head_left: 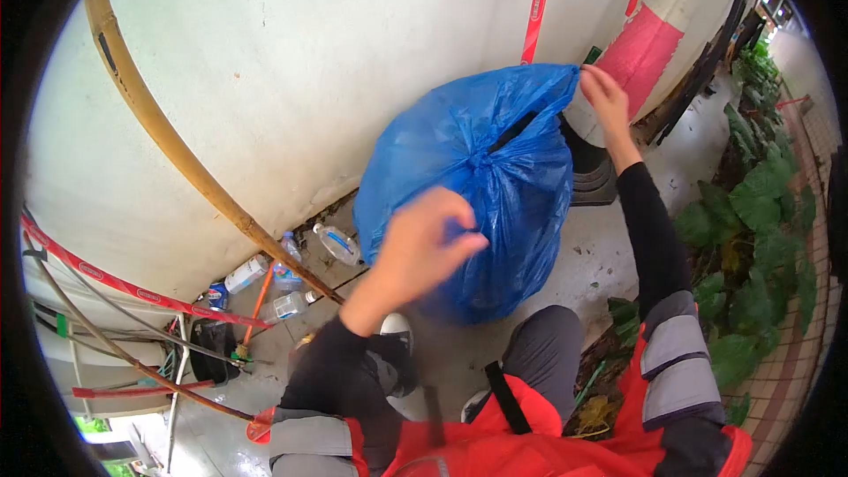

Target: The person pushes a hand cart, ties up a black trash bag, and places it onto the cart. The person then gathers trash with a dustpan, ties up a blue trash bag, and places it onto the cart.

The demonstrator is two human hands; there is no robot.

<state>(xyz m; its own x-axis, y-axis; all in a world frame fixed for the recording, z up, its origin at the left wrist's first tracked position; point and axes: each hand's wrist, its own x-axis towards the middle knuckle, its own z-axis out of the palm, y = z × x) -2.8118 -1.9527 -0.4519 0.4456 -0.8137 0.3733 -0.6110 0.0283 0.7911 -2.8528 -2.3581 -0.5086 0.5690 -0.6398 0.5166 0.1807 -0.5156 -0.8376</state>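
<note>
A large, full blue plastic bag (521, 238) stands on the floor against the white wall, its top gathered into a knot near the middle. My right hand (606, 102) pinches a corner of the bag's plastic and pulls it out to the upper right. In front of the bag's left side is my left hand (420, 243), slightly blurred, with its thumb and forefinger curved and apart and nothing between them. A dark slit shows in the plastic beside the knot.
Plastic bottles (337, 244) and a blue can (217, 296) lie left of the bag. A bamboo pole (177, 146) leans along the wall (291, 44). Behind the bag stands a red and white cone (640, 53). Green plants (760, 238) line the right side.
</note>
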